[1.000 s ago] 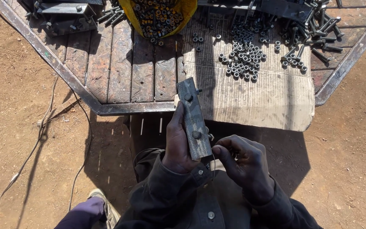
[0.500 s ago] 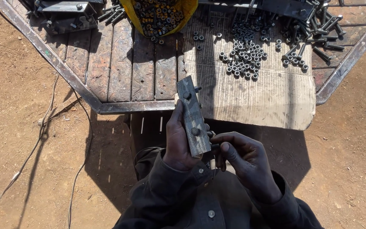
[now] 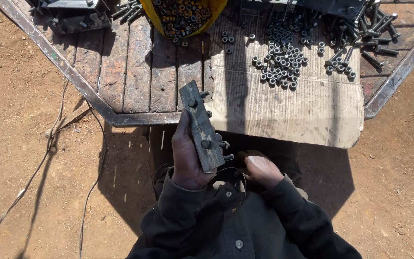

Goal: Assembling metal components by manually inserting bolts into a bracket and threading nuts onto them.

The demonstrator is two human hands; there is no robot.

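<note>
Presently the left hand (image 3: 188,160) holds a flat metal bar (image 3: 201,125) upright in a closed grip, fingers wrapped behind it, the bar's top end leaning toward 11 o'clock over the near edge of the counter (image 3: 135,117). Two bolt heads sit on the bar's face, one near the top and one lower (image 3: 206,144); threaded ends (image 3: 226,157) project from its right side. The right hand (image 3: 260,170) lies at 4 o'clock from the bar, just beside the lower threads, curled with the fingers turned under; whether its grip holds a nut cannot be told.

On the counter, a cardboard sheet (image 3: 307,108) carries a heap of loose nuts (image 3: 280,60) at 1 o'clock from the bar. Long bolts (image 3: 360,36) lie at 2 o'clock, and a yellow sack of fasteners (image 3: 183,17) at 12 o'clock.

Judgement: the work appears to be fitting nuts onto the bar's bolts. Done well, the left hand keeps the bar steady while a nut is started square on the thread by fingertip, to avoid cross-threading.
</note>
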